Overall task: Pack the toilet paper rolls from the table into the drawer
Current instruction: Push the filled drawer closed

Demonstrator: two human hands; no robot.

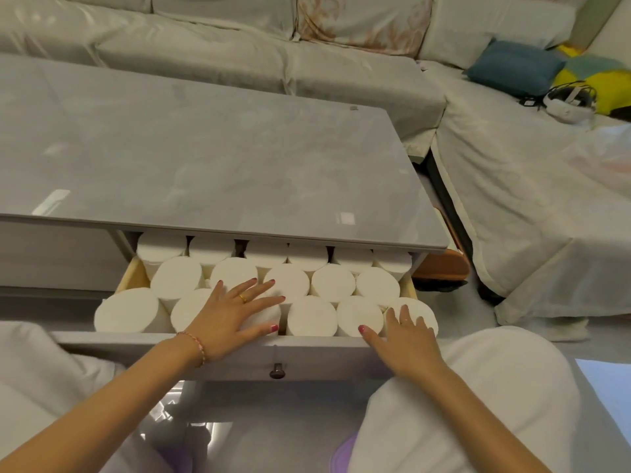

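A: White toilet paper rolls (312,317) fill the open drawer (239,349), standing on end in rows, back row tucked under the grey table (205,158) top. No rolls visible on the table from this angle.

B: Hands?

A: Left hand (232,314) lies flat on the front-row rolls left of centre, fingers (254,286) spread wide and straight, gripping nothing. Right hand (403,336) lies flat too, fingers straight and closer together, resting on the front-right roll (423,314) and over the drawer's front edge.

B: So step is seating them, then closing?

A: That's my read. Packing looks about done. The front-left roll (126,314) seems to sit out past the drawer's left side, so it may catch on the frame.

B: How to do it clean?

A: Keep palms flat and press straight down, evenly, so the tops sit below the table's underside. Don't dig fingertips in; the paper is soft and will dent. Nudge the front-left roll inward first. Then move one hand to the knob (277,370) and push slowly, the other hand steadying the front row.

B: Risk?

A: Tall rolls jamming on the table edge, or fingers pinched at the front.
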